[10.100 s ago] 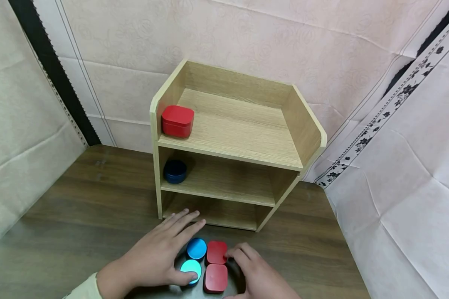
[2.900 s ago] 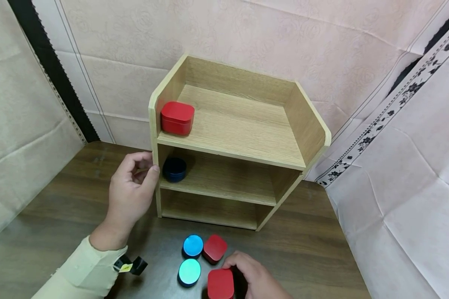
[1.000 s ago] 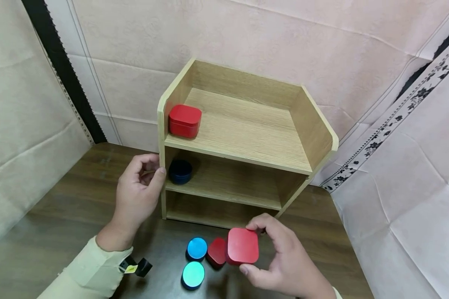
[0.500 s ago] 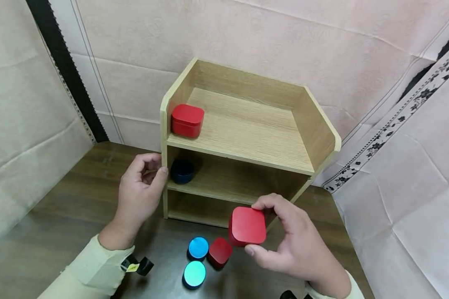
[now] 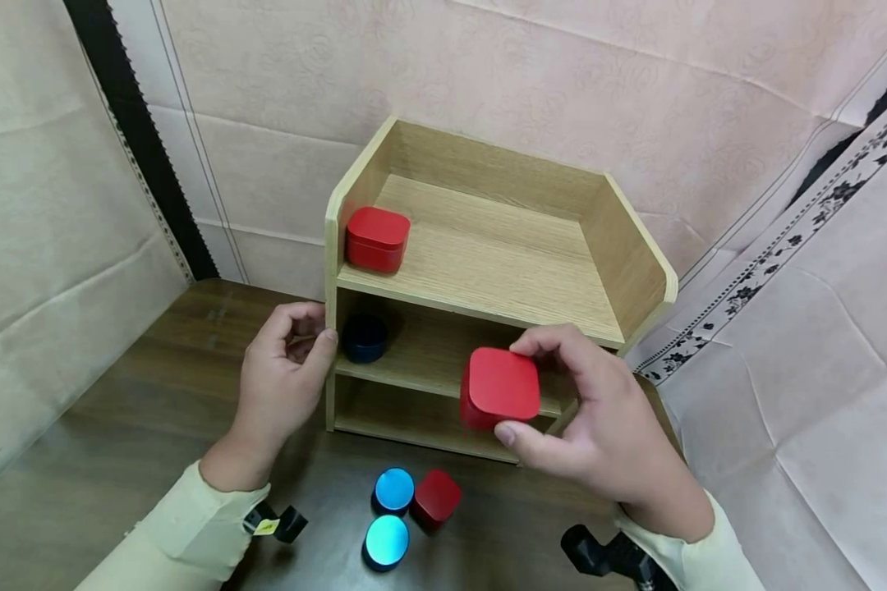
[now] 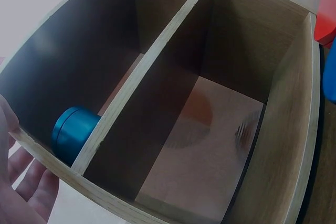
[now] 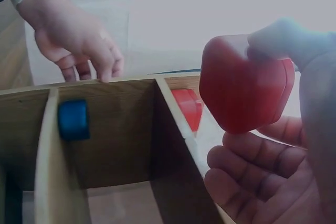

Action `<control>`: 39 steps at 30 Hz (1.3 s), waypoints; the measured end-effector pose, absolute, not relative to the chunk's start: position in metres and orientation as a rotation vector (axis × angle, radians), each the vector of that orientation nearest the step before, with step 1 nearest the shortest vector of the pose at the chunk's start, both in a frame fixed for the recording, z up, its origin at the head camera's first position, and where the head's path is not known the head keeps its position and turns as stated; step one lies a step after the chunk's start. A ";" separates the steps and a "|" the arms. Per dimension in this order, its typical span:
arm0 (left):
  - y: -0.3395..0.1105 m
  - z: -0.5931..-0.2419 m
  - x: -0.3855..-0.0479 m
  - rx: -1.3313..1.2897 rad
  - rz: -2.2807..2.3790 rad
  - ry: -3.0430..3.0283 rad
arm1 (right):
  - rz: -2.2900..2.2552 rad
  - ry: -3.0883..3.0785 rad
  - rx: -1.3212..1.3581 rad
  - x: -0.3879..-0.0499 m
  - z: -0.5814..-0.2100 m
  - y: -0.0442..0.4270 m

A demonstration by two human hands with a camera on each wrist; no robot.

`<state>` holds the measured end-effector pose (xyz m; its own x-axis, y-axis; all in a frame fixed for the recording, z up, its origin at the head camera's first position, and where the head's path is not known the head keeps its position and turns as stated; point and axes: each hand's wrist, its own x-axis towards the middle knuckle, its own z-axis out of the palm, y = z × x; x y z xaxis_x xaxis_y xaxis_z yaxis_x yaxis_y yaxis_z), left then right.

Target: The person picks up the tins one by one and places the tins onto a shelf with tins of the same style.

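Observation:
In the head view my right hand [image 5: 609,419] grips a red square box with rounded corners [image 5: 503,384] between thumb and fingers. It is held in the air in front of the wooden shelf unit's [image 5: 480,312] middle and lower shelves. My left hand [image 5: 284,377] holds the unit's left side panel at its front edge, thumb on the edge and fingers curled on the outer side. A similar red box [image 5: 377,240] sits at the left end of the top shelf. A dark blue round tin [image 5: 365,337] stands at the left of the middle shelf.
Two round tins with shiny lids, a blue one [image 5: 394,491] and a turquoise-looking one [image 5: 386,542], stand on the dark wooden table [image 5: 155,402]. Beside them is another red box [image 5: 437,497], turned at an angle. Pale cloth [image 5: 532,74] hangs behind and at both sides.
My right hand has lifted the red box off the table and carried it up towards the shelves. The left hand, earlier over the tins, has gone to the side panel and stays there.

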<state>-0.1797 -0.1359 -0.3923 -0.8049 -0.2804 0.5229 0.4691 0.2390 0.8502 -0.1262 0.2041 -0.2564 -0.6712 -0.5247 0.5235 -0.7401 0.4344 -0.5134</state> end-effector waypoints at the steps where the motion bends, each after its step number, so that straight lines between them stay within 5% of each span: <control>1: -0.136 -0.393 -0.180 -0.172 -1.622 -1.919 | 1.083 -2.407 1.090 -0.129 -0.254 0.203; 20: -0.138 -0.396 -0.181 -0.180 -1.614 -1.921 | 1.008 -2.541 0.811 -0.174 -0.202 0.172; 39: -0.137 -0.394 -0.180 -0.176 -1.590 -1.965 | 1.041 -2.695 0.711 -0.210 -0.195 0.156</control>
<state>-0.1797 -0.1369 -0.3941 -0.8121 -0.2606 0.5221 0.4563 0.2742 0.8466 -0.2102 0.1556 -0.1948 -0.8728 -0.3718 0.3163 -0.4878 0.6433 -0.5901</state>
